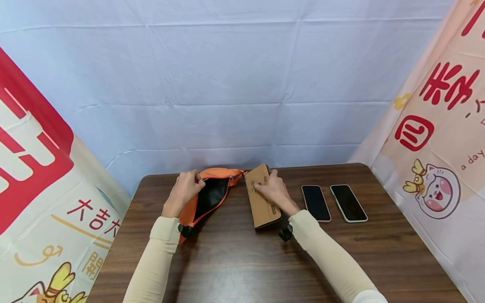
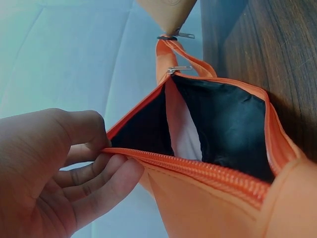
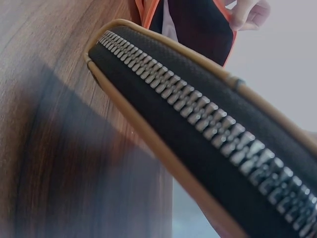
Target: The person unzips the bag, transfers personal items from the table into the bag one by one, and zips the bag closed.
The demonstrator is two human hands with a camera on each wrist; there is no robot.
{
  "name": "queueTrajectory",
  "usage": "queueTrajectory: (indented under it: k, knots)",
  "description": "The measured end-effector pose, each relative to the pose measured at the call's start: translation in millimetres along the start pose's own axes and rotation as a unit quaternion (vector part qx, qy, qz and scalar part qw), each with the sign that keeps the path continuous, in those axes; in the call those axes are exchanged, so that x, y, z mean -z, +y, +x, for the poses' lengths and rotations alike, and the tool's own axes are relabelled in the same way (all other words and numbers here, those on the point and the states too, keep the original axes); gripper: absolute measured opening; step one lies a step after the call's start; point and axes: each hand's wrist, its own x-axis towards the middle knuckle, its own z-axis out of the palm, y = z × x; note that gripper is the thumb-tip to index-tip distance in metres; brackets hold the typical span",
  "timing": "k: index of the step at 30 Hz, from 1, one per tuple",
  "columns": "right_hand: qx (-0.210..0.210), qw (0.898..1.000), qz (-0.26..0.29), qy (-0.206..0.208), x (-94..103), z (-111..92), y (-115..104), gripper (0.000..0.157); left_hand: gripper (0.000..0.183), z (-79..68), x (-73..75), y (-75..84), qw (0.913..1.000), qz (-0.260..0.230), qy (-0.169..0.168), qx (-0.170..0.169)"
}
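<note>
An orange waist bag (image 1: 219, 172) with a black lining (image 2: 233, 124) lies at the back left of the table, its zip undone and its mouth spread wide. My left hand (image 1: 185, 187) pinches the zipped edge of that mouth between thumb and fingers. To the right, my right hand (image 1: 276, 189) grips a tan zip wallet (image 1: 261, 206), thumb across its face, holding it tilted beside the bag. The wallet's metal zip teeth (image 3: 198, 114) are closed along the side seen in the right wrist view. That view does not show the right hand's fingers.
Two phones lie right of the right hand, one with a pink edge (image 1: 316, 203) and one with a white edge (image 1: 348, 203). The dark wooden table (image 1: 235, 261) meets a pale hanging cloth (image 1: 227, 84) at its back. Printed banners (image 1: 435, 139) hang at both sides.
</note>
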Motion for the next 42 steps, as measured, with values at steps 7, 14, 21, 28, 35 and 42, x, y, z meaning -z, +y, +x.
queueTrajectory:
  k: [7, 14, 21, 28, 35, 42]
  knots:
    - [0.001, 1.0, -0.006, -0.004, -0.1, -0.8, -4.2, 0.087, 0.009, 0.3, 0.5, 1.2, 1.0, 0.005, -0.001, 0.002]
    - [0.004, 1.0, 0.002, -0.003, -0.2, -3.4, -8.1, 0.083, 0.008, 0.1, 1.0, 2.3, 1.0, 0.0, -0.003, 0.0]
    - [0.01, 1.0, 0.015, -0.002, -2.0, -5.9, -10.9, 0.082, 0.009, 0.0, 0.9, 2.1, 1.0, -0.003, -0.003, -0.001]
    - [0.01, 1.0, 0.014, -0.001, -4.6, -7.0, -14.0, 0.085, 0.008, 1.3, -0.1, 1.6, 1.0, 0.001, 0.0, 0.001]
    - [0.013, 1.0, 0.019, 0.002, -7.0, -9.4, -16.8, 0.086, 0.007, 0.2, -0.7, 2.1, 1.0, -0.001, -0.003, 0.006]
    - [0.02, 0.999, 0.026, 0.0, -11.0, -9.2, -17.4, 0.087, 0.007, -0.1, -1.1, 3.3, 1.0, -0.004, -0.002, 0.002]
